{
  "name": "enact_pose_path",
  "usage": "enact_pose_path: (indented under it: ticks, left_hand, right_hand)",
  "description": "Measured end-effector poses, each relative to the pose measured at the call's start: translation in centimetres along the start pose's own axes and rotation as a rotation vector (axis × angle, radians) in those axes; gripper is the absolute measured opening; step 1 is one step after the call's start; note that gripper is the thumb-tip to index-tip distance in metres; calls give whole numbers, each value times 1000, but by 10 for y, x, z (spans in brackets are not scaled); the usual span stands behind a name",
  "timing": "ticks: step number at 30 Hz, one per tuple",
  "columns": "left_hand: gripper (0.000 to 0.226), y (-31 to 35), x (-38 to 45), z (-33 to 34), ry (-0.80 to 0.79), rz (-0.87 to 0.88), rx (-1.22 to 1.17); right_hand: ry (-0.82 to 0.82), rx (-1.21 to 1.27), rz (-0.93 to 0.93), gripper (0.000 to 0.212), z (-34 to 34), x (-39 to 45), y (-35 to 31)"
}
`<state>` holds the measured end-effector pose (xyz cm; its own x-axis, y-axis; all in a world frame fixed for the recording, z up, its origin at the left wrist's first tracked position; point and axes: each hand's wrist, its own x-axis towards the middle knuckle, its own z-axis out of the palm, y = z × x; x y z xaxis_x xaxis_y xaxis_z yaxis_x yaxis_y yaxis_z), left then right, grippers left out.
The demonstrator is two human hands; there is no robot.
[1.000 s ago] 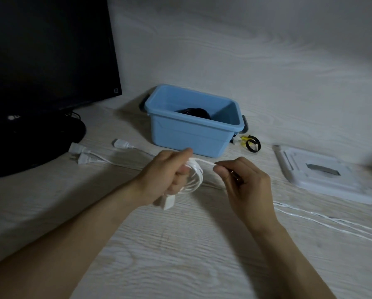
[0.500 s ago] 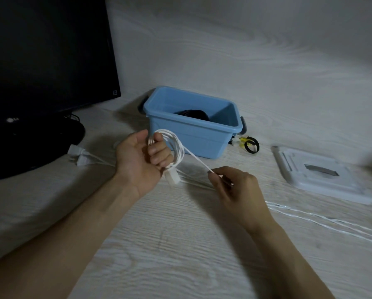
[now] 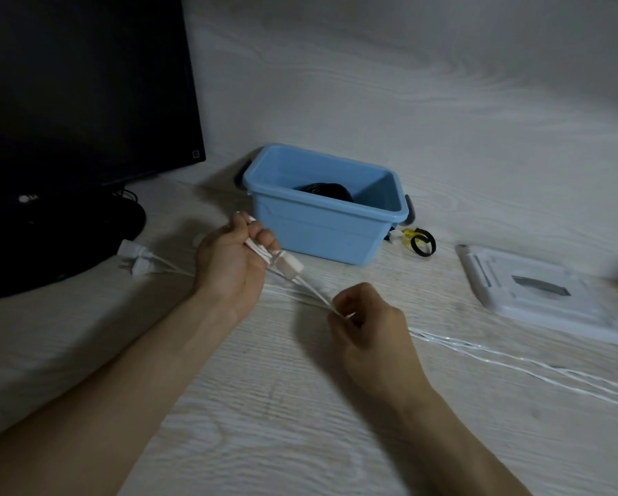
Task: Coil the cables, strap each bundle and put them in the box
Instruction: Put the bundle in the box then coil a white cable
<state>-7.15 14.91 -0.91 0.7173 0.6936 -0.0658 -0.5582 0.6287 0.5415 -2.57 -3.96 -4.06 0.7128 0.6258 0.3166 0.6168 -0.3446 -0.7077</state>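
Observation:
My left hand (image 3: 228, 263) is closed around several loops of a thin white cable, whose white plug (image 3: 290, 266) sticks out beside the fingers. A taut stretch of that white cable (image 3: 314, 291) runs down to my right hand (image 3: 364, 323), which pinches it between thumb and fingers. More white cable strands (image 3: 515, 363) trail over the desk toward the right edge. The blue box (image 3: 321, 230) stands just behind my hands, with a coiled black cable (image 3: 329, 190) inside.
A black monitor (image 3: 78, 87) on its round stand fills the left. White plugs (image 3: 137, 259) lie by the stand. A black strap ring with yellow pieces (image 3: 422, 241) sits right of the box. The white box lid (image 3: 540, 291) lies at the right.
My left hand turned and the open loop flattened into a tight bundle in its grip. My right hand slid slightly left and nearer along the cable, pulling it taut.

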Motion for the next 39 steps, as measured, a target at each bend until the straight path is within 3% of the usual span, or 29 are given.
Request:
enact_pose_path:
  ticks: [3, 5, 8, 11, 13, 18, 20, 24, 28, 33, 36, 39]
  left_hand:
    - [22, -3, -3, 1, 47, 135, 123]
    - [19, -7, -9, 1, 27, 252, 357]
    - [19, -13, -17, -5, -135, 480, 847]
    - [19, -17, -21, -11, -300, 565, 1081]
    - [21, -21, -22, -14, -383, 533, 1160]
    - [19, -26, -35, -10, -655, 98, 1084]
    - [34, -23, -43, -6, -706, -6, 1062]
    - [34, -21, -46, -3, -798, -190, 1010]
    - [37, -22, -43, -6, -708, -375, 879]
    - [50, -31, -37, -5, -434, -481, 669]
    - [40, -25, -29, -5, -373, -518, 438]
    - [40, -19, -23, -8, -315, -487, 437]
  right_hand:
    - [-24, -3, -42, 5, 0, -3, 0]
    - [-11, 9, -85, 8, 2, -5, -3]
    - [-23, 54, -182, 20, 3, -6, -5]
    - [-72, 121, -279, 19, 3, -7, -5]
    - [-44, 152, -292, 19, 1, -8, -8]
    - [219, 270, -281, 14, -12, -2, -7]
    - [301, 295, -261, 20, -16, 1, -4]
    - [332, 315, -182, 28, -20, 1, -2]
    - [201, 334, -71, 26, -16, 6, 4]
    - [49, 245, -50, 29, -9, 8, 14]
    - [137, 214, 45, 17, -13, 12, 21]
    - [281, 120, 201, 17, -19, 17, 30]
